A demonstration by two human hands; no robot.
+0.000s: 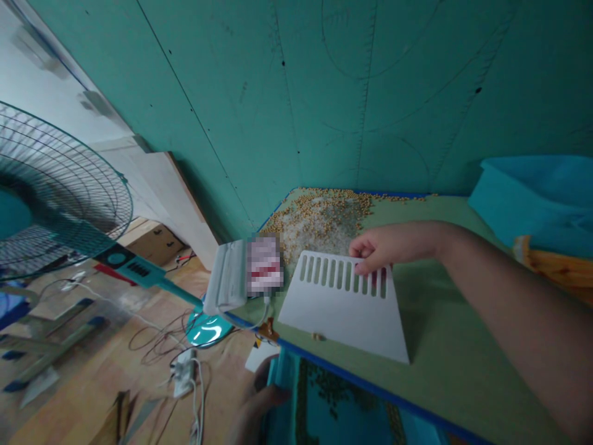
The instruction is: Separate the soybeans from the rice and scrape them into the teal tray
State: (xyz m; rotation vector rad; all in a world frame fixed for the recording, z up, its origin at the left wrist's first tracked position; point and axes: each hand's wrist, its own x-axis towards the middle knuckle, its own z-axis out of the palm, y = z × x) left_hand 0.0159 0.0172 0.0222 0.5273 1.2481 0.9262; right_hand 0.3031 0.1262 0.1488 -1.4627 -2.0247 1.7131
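Note:
My right hand (370, 247) grips a white slotted plastic board (343, 315) by its slotted edge, with fingers curled over the slots. The board stands tilted above the green tabletop (430, 309). Behind it lies a heap of small tan beans (324, 213) mixed with clear, whitish granules. A few tan pieces (318, 337) sit near the table's front edge. Below that edge, my left hand (262, 402), slightly blurred, is closed on the rim of a teal plastic bin (285, 368). Dark bits show inside the bin, whose lower part is out of frame.
A phone-like device (265, 266) on a white holder (227, 278) with a cable stands at the table's left corner. Left of it are a teal floor fan (123, 256) and a power strip (184, 371) with loose cords. A blue bag (532, 198) sits at the right; a green wall rises behind.

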